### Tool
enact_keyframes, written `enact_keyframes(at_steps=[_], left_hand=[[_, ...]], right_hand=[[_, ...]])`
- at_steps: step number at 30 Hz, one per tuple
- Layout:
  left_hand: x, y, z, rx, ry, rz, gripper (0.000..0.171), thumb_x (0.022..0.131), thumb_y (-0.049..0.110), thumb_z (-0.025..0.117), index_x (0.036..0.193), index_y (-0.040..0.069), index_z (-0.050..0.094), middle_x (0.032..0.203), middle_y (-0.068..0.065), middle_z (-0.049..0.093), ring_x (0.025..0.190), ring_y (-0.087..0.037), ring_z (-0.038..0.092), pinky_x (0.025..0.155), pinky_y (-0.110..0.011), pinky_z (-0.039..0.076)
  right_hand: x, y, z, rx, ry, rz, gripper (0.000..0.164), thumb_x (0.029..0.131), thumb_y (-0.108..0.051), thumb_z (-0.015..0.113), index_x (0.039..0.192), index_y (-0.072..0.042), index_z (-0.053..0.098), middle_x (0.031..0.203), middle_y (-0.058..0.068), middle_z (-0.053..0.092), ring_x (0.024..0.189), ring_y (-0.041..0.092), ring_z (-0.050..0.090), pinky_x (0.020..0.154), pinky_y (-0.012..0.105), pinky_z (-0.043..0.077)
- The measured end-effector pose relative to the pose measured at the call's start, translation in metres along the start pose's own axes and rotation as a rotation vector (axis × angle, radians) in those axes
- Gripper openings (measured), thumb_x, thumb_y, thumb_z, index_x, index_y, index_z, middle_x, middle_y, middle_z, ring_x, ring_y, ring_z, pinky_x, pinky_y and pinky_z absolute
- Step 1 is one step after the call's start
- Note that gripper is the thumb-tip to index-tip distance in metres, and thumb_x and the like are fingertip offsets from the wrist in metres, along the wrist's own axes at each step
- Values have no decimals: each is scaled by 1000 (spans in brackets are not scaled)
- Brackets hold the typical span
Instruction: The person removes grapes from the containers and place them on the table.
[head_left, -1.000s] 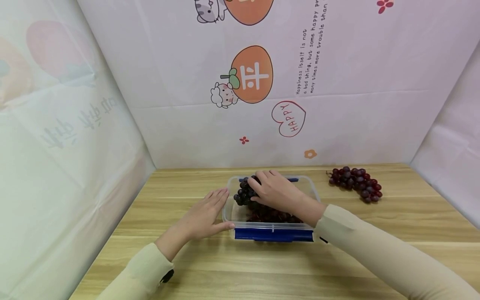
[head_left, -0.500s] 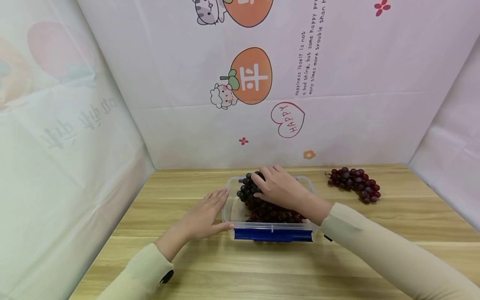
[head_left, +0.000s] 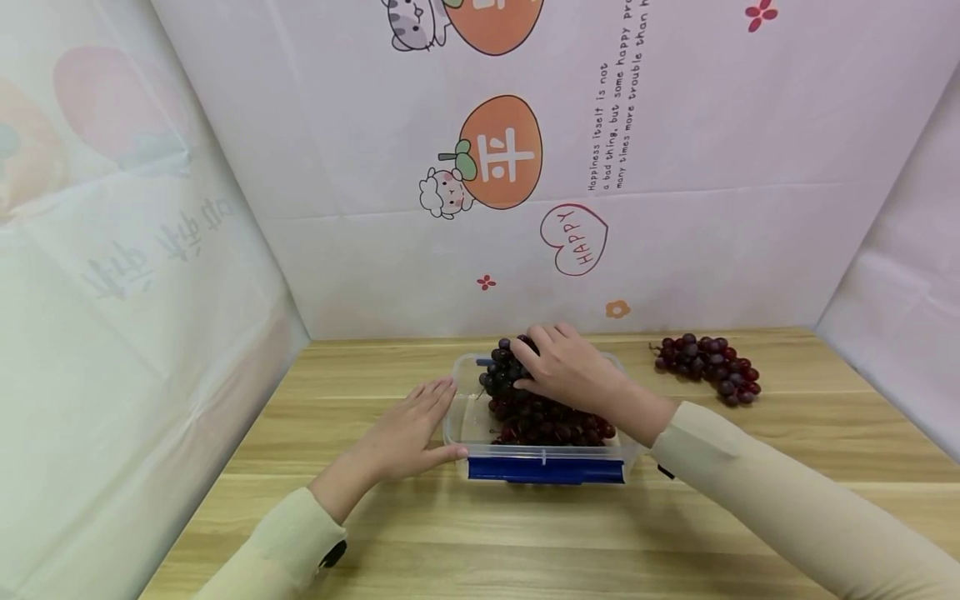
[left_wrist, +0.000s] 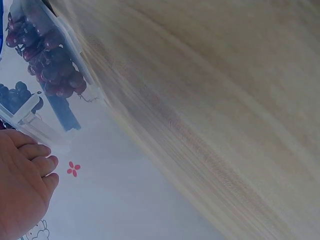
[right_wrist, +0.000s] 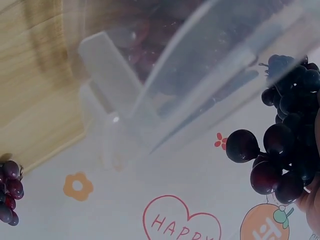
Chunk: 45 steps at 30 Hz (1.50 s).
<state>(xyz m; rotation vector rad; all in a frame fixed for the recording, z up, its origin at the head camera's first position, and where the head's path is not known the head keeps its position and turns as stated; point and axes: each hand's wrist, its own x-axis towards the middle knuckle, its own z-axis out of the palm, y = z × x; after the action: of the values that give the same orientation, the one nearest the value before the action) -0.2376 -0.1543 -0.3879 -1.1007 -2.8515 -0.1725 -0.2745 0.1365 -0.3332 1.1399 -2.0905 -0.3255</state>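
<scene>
A clear plastic food box (head_left: 457, 425) with a blue clip on its front side stands on the table. My right hand (head_left: 573, 367) grips a bunch of dark, nearly black grapes (head_left: 498, 375) over the back of the box. In the right wrist view these black grapes (right_wrist: 295, 150) hang at the right edge, with fingertips partly behind them. Under the hand, red grapes (head_left: 551, 427) lie inside the box. My left hand (head_left: 408, 429) rests with straight fingers along the box's left rim, its thumb at the front corner. The left wrist view shows this hand (left_wrist: 22, 180) beside the box wall.
Another bunch of red grapes (head_left: 708, 367) lies on the wooden table (head_left: 375, 533) to the right of the box. A white printed cloth (head_left: 360, 267) rises behind the table, with more cloth on both sides.
My right hand has shifted right and slightly back with the black grapes, uncovering more of the red grapes in the box. The left hand stays at the rim.
</scene>
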Motion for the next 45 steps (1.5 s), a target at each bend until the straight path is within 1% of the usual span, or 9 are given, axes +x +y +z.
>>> enact_keyframes(at_steps=[5,12,28,36,40,45], left_hand=[[0,0,0,4,-1,2,96,92,72,34,154,1,16,159,-17,16,146,-27,11,118,-40,9],[1,0,0,13,-10,1,96,92,72,32,154,1,15,159,-17,16,146,-26,9,118,-39,8],[1,-1,1,16,1,5,97,92,73,32,154,1,14,159,-16,15,146,-26,10,118,-41,11],[1,-1,1,15,7,1,96,92,72,33,154,1,15,159,-16,16,146,-27,11,118,-42,12],[0,-1,1,12,7,3,96,93,71,35,154,0,16,159,-17,17,146,-27,12,118,-41,11],[0,0,0,13,7,6,95,93,71,35,154,0,16,159,-17,17,146,-27,12,118,-41,11]], right_hand=[[-3,4,-4,3,-5,3,54,89,-49,67,112,-3,51,87,12,51,67,25,53,66,39,48],[-8,12,-6,6,20,-6,53,88,-47,70,110,-3,50,88,13,51,68,27,53,66,41,49],[-20,25,-3,-42,64,-19,53,84,-45,75,106,-3,50,88,12,51,68,25,52,62,40,44],[-26,35,-8,-42,89,-6,55,80,-44,79,109,-3,55,91,14,55,70,28,57,62,43,47],[-31,42,-11,-41,98,12,55,79,-43,80,109,-3,56,92,15,55,70,28,57,61,43,46],[-39,51,-12,-50,99,29,59,77,-41,82,113,-2,56,94,16,55,71,30,57,62,45,46]])
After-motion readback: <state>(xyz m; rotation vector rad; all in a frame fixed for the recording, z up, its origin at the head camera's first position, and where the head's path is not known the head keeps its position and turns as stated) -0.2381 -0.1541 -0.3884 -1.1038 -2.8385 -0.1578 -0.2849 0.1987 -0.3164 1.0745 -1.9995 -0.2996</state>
